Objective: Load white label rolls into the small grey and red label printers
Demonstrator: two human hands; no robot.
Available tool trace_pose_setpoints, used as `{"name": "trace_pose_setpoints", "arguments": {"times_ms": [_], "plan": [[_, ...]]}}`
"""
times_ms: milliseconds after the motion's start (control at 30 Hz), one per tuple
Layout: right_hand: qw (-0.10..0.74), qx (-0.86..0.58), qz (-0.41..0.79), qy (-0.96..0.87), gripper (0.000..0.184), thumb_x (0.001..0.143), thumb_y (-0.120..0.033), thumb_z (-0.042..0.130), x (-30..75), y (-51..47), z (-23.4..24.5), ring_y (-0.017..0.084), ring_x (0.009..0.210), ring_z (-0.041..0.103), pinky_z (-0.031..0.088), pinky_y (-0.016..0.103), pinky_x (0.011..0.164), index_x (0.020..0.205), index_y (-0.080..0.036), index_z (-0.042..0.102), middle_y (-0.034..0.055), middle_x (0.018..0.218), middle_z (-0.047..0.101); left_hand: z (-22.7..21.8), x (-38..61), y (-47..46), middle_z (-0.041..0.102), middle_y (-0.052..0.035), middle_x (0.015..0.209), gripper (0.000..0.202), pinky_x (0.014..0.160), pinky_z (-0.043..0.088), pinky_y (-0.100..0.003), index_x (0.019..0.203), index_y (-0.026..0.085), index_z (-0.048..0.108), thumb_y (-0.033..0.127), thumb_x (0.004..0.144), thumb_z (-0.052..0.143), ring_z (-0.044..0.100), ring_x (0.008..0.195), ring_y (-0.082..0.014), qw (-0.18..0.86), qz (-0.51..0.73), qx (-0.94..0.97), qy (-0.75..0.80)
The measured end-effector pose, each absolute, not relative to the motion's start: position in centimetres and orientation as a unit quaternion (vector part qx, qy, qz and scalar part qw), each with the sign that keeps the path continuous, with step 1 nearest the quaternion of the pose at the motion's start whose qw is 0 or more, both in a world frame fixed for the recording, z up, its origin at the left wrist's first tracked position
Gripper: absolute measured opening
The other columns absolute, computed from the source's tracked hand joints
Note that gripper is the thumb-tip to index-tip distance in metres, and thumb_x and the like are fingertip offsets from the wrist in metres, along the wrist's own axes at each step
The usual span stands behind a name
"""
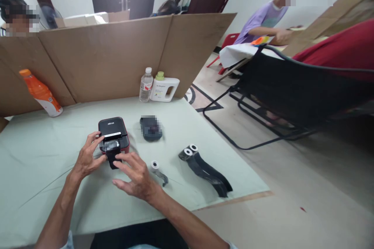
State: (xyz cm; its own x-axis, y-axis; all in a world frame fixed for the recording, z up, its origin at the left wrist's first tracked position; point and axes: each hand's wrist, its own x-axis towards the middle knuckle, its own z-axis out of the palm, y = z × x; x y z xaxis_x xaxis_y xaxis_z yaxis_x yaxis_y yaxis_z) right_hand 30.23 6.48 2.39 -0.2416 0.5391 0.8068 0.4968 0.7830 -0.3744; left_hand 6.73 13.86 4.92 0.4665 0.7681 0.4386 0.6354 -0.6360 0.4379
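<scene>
A small black and red box-shaped device (112, 126), which looks like a label printer, sits on the table with a black strip (112, 158) hanging from its front. My left hand (86, 157) is at its left front side, fingers apart, index fingertip by the slot and thumb near the strip. On the other side, my right hand (136, 177) has its fingers spread, with fingertips at the strip's right edge. To the right lie a small roll with a white core (155, 165) and a short dark tail, and two rolls with long black strips (209, 175).
A blurred dark object (151, 128) lies right of the device. Along the cardboard wall (111, 58) stand an orange bottle (43, 95), a clear water bottle (146, 87) and a white jug (165, 89). A black folding chair (280, 93) and other people are beyond.
</scene>
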Motion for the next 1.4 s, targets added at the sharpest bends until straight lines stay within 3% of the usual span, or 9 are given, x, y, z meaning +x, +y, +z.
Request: {"name": "trace_pose_setpoints", "arguments": {"times_ms": [167, 267, 367, 433, 633, 1033, 1167, 1300, 1400], "plan": [[0.465, -0.473, 0.025, -0.748, 0.05, 0.104, -0.043, 0.057, 30.8, 8.8, 4.2, 0.034, 0.138, 0.055, 0.052, 0.053, 0.11, 0.146, -0.016, 0.059, 0.0207, 0.15, 0.056, 4.9, 7.4, 13.8, 0.053, -0.0149, 0.149, 0.062, 0.112, 0.056, -0.05, 0.145, 0.023, 0.053, 0.02, 0.086, 0.069, 0.058, 0.137, -0.0316, 0.067, 0.317, 0.843, 0.429], [0.406, -0.526, 0.05, -0.745, 0.055, 0.103, -0.046, 0.058, 30.7, 10.4, 4.0, 0.035, 0.14, 0.053, 0.05, 0.052, 0.112, 0.148, -0.015, 0.058, 0.0203, 0.154, 0.054, 4.9, 7.6, 13.6, 0.055, -0.0152, 0.148, 0.065, 0.114, 0.054, -0.051, 0.147, 0.023, 0.05, 0.019, 0.085, 0.069, 0.057, 0.138, -0.0323, 0.045, 0.32, 0.844, 0.427], [0.37, -0.543, 0.067, -0.75, 0.048, 0.104, -0.046, 0.058, 30.4, 11.0, 2.9, 0.035, 0.138, 0.055, 0.05, 0.052, 0.111, 0.141, -0.018, 0.065, 0.0176, 0.156, 0.053, 4.6, 7.8, 13.5, 0.053, -0.0158, 0.15, 0.068, 0.114, 0.054, -0.051, 0.149, 0.024, 0.048, 0.018, 0.085, 0.068, 0.057, 0.138, -0.0331, 0.036, 0.32, 0.845, 0.427], [0.376, -0.537, 0.067, -0.752, 0.047, 0.104, -0.046, 0.058, 30.3, 10.9, 2.1, 0.034, 0.138, 0.054, 0.05, 0.051, 0.112, 0.142, -0.018, 0.064, 0.0169, 0.158, 0.052, 4.4, 7.8, 13.5, 0.05, -0.0158, 0.153, 0.07, 0.112, 0.055, -0.051, 0.151, 0.025, 0.047, 0.018, 0.085, 0.068, 0.057, 0.137, -0.0332, 0.039, 0.322, 0.843, 0.429], [0.422, -0.517, 0.044, -0.743, 0.066, 0.104, -0.047, 0.057, 30.4, 11.1, 0.4, 0.036, 0.141, 0.053, 0.049, 0.053, 0.111, 0.159, -0.013, 0.044, 0.0211, 0.158, 0.051, 4.1, 7.9, 13.4, 0.046, -0.0165, 0.156, 0.076, 0.108, 0.057, -0.052, 0.154, 0.028, 0.045, 0.018, 0.083, 0.07, 0.059, 0.134, -0.0349, 0.048, 0.32, 0.839, 0.437], [0.438, -0.511, 0.043, -0.738, 0.056, 0.105, -0.05, 0.055, 31.0, 11.7, 0.6, 0.036, 0.139, 0.053, 0.043, 0.056, 0.117, 0.15, -0.017, 0.053, 0.0177, 0.149, 0.06, 4.1, 8.3, 13.2, 0.047, -0.0172, 0.158, 0.069, 0.103, 0.058, -0.055, 0.146, 0.028, 0.053, 0.023, 0.08, 0.073, 0.055, 0.139, -0.0402, 0.017, 0.279, 0.834, 0.476], [0.435, -0.507, 0.037, -0.743, 0.062, 0.104, -0.054, 0.056, 30.7, 11.6, 0.2, 0.037, 0.141, 0.052, 0.044, 0.056, 0.117, 0.152, -0.016, 0.051, 0.0193, 0.153, 0.057, 3.9, 8.1, 13.2, 0.048, -0.0164, 0.156, 0.066, 0.104, 0.058, -0.053, 0.144, 0.027, 0.054, 0.022, 0.081, 0.072, 0.057, 0.137, -0.0377, 0.023, 0.288, 0.83, 0.477], [0.437, -0.499, 0.033, -0.747, 0.068, 0.103, -0.054, 0.056, 30.4, 11.5, 0.0, 0.036, 0.144, 0.051, 0.045, 0.055, 0.116, 0.157, -0.015, 0.044, 0.021, 0.157, 0.052, 3.3, 8.0, 13.2, 0.051, -0.0149, 0.153, 0.076, 0.105, 0.058, -0.047, 0.15, 0.029, 0.048, 0.018, 0.078, 0.071, 0.062, 0.13, -0.0329, 0.052, 0.314, 0.823, 0.471], [0.44, -0.494, 0.03, -0.75, 0.065, 0.102, -0.053, 0.059, 30.2, 11.7, 0.0, 0.036, 0.143, 0.051, 0.044, 0.056, 0.117, 0.155, -0.016, 0.048, 0.0199, 0.156, 0.053, 3.0, 8.0, 13.3, 0.05, -0.0152, 0.152, 0.076, 0.102, 0.06, -0.045, 0.151, 0.028, 0.048, 0.019, 0.079, 0.07, 0.064, 0.126, -0.0315, 0.064, 0.324, 0.821, 0.465]]}}
